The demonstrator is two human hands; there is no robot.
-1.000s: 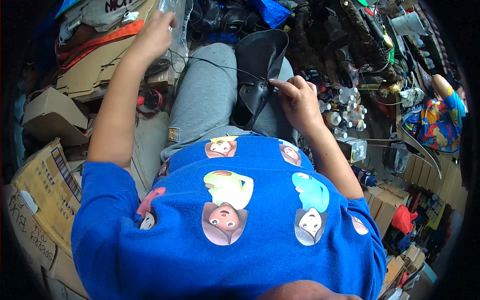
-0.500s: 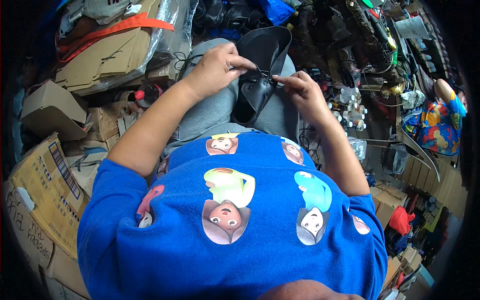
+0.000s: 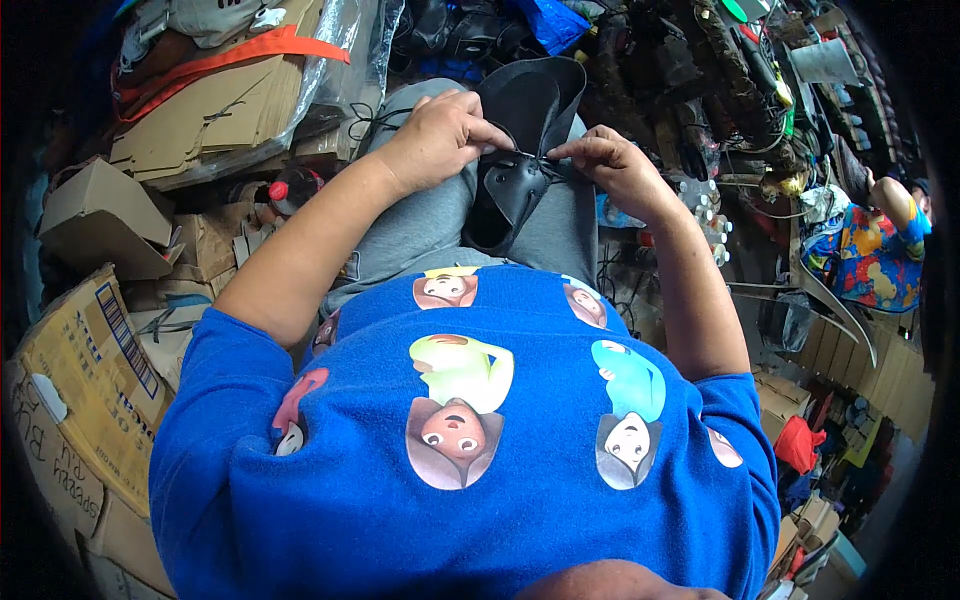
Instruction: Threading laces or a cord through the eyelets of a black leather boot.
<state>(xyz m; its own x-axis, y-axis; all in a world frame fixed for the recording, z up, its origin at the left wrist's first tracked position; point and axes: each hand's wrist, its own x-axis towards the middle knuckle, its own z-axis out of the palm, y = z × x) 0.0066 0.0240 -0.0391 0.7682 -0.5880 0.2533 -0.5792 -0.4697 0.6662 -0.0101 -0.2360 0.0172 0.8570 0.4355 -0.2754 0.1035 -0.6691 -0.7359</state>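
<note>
A black leather shoe upper [image 3: 512, 195], with no sole visible, rests across my grey-clad lap, its wide flared part pointing away from me. A thin black shoelace [image 3: 533, 156] crosses over its eyelets near the middle. My left hand [image 3: 445, 138] pinches the lace between thumb and forefinger on the left side. On the right side, my right hand [image 3: 622, 172] pinches the other end with its fingertips. Both hands stay just above the leather, and the lace runs between them. The fingertips partly hide the lace ends.
Stacked flat cardboard [image 3: 225, 120] and an open cardboard box [image 3: 105, 220] are at left, near a red-capped bottle [image 3: 287, 192]. Several small bottles [image 3: 712, 220] stand right of my knee. Black shoe pieces [image 3: 465, 35] lie beyond my lap. Another person [image 3: 880, 250] is at far right.
My right hand has shifted slightly right and its forearm has swung outward. My left hand has moved slightly right and down. The lace crossing looks drawn closer to the leather.
</note>
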